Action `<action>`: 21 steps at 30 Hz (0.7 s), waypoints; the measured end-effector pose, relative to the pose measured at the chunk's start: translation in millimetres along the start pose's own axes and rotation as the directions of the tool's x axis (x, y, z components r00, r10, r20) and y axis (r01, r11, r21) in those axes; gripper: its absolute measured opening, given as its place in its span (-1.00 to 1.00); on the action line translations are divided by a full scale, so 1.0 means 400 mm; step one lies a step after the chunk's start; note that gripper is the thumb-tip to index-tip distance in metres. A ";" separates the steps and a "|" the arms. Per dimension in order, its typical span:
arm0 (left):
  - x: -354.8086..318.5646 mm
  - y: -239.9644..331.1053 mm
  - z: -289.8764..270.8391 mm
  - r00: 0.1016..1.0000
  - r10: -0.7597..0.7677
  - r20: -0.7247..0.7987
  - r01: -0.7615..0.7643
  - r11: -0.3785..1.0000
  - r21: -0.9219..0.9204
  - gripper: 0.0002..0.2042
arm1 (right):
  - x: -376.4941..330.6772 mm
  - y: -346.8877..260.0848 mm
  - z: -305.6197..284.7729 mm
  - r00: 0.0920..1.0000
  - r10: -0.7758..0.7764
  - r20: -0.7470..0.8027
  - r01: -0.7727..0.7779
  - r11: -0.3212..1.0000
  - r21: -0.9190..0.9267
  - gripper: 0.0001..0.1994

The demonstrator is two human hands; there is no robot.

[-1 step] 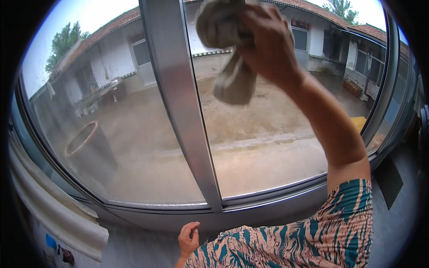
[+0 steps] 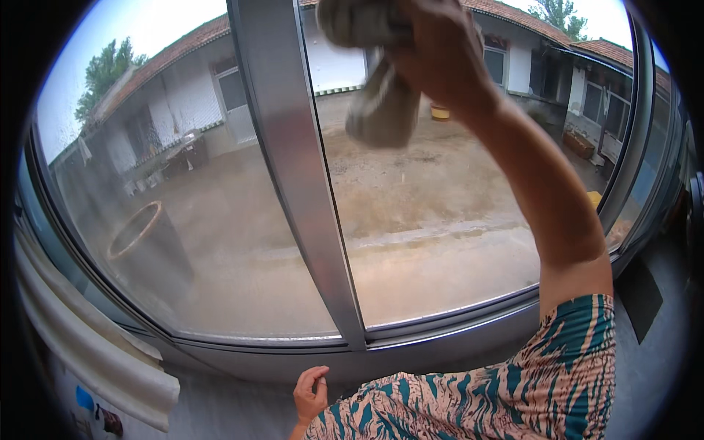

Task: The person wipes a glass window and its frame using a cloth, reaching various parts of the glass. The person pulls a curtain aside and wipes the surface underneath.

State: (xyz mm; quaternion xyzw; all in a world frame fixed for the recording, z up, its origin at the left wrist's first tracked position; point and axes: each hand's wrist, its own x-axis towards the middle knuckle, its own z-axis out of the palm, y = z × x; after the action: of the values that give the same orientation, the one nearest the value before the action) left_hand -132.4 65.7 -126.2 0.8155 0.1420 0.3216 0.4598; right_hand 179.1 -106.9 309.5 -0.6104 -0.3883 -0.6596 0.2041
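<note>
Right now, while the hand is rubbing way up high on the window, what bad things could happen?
The right hand holds the grey cloth loosely bunched, with a tail dangling, so it might slip and drop onto the sill. The arm stretches far up while only the left hand rests low by the window frame, so balance may wobble. The loose cloth could also miss spots on the glass pane.

Bare forearms, short sleeves [image 2: 565,367] in teal, peach, white leaf print
</note>
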 end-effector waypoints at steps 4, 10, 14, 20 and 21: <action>0.003 0.006 0.008 0.999 -0.033 -0.019 0.033 0.999 -0.003 -0.81 | 0.162 -0.024 -0.047 0.955 0.266 -0.133 -0.243 0.956 0.166 -0.65; 0.003 0.008 0.008 0.999 0.003 -0.046 -0.002 0.999 0.036 -0.82 | -0.025 -0.123 0.090 0.949 -0.171 -0.264 0.183 0.983 0.022 -0.64; 0.038 0.065 0.002 0.999 -0.017 -0.027 0.018 0.999 0.050 -0.81 | -0.261 -0.194 0.093 0.976 -0.180 -0.120 0.198 0.968 0.157 -0.74; 0.105 0.142 0.044 0.979 0.195 0.065 -0.200 0.976 0.088 -0.77 | -0.580 -0.237 0.019 0.906 -0.396 0.149 0.345 0.895 0.283 -0.76; 0.113 0.156 0.054 0.968 0.233 0.089 -0.241 0.966 0.092 -0.76 | -0.628 -0.243 0.004 0.878 -0.429 0.210 0.349 0.876 0.332 -0.72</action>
State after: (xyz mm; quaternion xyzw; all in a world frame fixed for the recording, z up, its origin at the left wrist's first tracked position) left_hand -88.2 42.1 -63.8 0.8609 0.0419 0.3346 0.3810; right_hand 151.0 -97.2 41.8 -0.5692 -0.6193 -0.5324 0.0951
